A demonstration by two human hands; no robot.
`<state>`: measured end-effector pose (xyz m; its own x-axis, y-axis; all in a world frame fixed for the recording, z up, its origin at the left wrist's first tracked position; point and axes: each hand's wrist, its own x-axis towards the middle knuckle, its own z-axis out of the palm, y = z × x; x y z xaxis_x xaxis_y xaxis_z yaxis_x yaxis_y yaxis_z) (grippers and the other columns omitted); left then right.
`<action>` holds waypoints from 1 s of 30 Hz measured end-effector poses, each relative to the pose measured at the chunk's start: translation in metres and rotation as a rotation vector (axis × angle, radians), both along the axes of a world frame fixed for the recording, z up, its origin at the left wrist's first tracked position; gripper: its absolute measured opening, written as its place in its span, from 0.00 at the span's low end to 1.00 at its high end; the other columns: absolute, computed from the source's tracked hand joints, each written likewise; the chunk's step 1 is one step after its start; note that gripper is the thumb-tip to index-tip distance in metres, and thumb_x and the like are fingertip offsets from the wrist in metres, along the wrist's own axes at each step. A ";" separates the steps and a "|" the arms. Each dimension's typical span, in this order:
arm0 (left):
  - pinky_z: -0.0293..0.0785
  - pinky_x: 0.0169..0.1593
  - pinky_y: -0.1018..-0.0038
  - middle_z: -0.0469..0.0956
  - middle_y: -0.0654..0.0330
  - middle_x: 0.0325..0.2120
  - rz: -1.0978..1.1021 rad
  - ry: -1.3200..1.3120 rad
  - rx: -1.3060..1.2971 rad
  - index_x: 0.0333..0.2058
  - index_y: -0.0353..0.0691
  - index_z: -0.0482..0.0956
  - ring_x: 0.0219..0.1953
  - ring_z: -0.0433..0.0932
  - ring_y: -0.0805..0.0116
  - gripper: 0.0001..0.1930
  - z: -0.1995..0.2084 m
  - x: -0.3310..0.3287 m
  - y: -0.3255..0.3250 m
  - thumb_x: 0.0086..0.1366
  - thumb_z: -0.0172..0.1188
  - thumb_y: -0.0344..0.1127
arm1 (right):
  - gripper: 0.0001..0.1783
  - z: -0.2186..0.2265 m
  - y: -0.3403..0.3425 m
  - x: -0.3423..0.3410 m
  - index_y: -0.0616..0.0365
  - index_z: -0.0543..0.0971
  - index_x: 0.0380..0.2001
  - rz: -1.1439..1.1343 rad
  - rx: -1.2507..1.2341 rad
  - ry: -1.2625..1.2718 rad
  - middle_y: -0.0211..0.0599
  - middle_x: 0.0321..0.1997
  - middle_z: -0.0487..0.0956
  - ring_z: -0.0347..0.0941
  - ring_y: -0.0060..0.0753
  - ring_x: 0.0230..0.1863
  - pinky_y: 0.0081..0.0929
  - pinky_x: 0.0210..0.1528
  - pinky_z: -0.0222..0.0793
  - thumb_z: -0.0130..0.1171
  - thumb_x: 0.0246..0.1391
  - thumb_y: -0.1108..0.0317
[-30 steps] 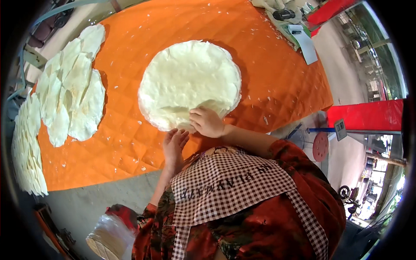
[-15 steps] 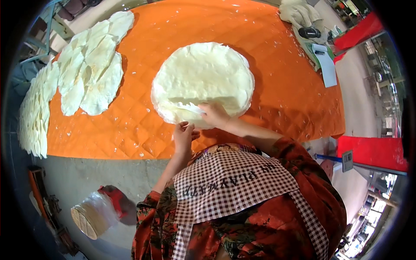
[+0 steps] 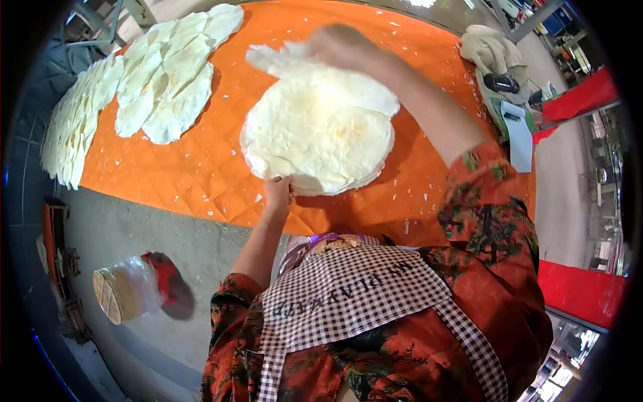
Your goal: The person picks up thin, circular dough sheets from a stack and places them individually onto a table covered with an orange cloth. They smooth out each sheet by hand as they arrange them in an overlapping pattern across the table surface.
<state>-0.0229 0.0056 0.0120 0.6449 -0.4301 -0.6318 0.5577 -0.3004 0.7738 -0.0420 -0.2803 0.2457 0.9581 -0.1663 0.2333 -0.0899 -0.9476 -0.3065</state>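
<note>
A stack of thin, round, pale flatbread sheets lies on the orange cloth, a few browned spots on the top one. My left hand is closed at the stack's near-left edge, fingertips pinching the rim of a sheet. Over the far side reaches my right hand, smeared by motion, closed on the far part of a thin flatbread sheet. That raised part, with its ragged edge, sticks out to the left of the hand. My right fingertips are partly hidden.
Overlapping flatbread sheets cover the orange cloth's left end. At its right end sit a crumpled pale cloth, a black object and a light-blue paper sheet. On the floor lies a round woven bundle in clear plastic.
My right hand has swept from the near part of the stack to its far side, drawing the sheet over it. My left hand has stayed at the near edge. The view has shifted slightly.
</note>
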 end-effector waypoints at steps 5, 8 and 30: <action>0.55 0.13 0.79 0.69 0.62 0.12 0.005 0.009 -0.091 0.21 0.36 0.72 0.09 0.63 0.75 0.10 0.016 -0.013 0.008 0.60 0.56 0.32 | 0.08 -0.106 0.091 -0.064 0.58 0.73 0.18 0.009 0.080 0.055 0.47 0.25 0.76 0.74 0.47 0.30 0.46 0.35 0.67 0.48 0.47 0.73; 0.56 0.14 0.79 0.69 0.62 0.12 -0.030 0.031 -0.099 0.20 0.36 0.72 0.10 0.64 0.75 0.10 0.008 -0.015 0.002 0.59 0.56 0.31 | 0.09 -0.123 0.052 -0.047 0.57 0.73 0.17 -0.133 0.236 0.271 0.43 0.21 0.75 0.73 0.41 0.27 0.43 0.33 0.66 0.50 0.49 0.70; 0.59 0.14 0.77 0.71 0.59 0.12 -0.035 0.117 -0.129 0.17 0.35 0.71 0.10 0.67 0.73 0.09 0.000 -0.004 0.006 0.56 0.53 0.26 | 0.08 0.253 -0.190 0.031 0.56 0.83 0.27 -0.581 -0.436 -0.156 0.42 0.26 0.81 0.77 0.33 0.29 0.31 0.33 0.71 0.64 0.40 0.67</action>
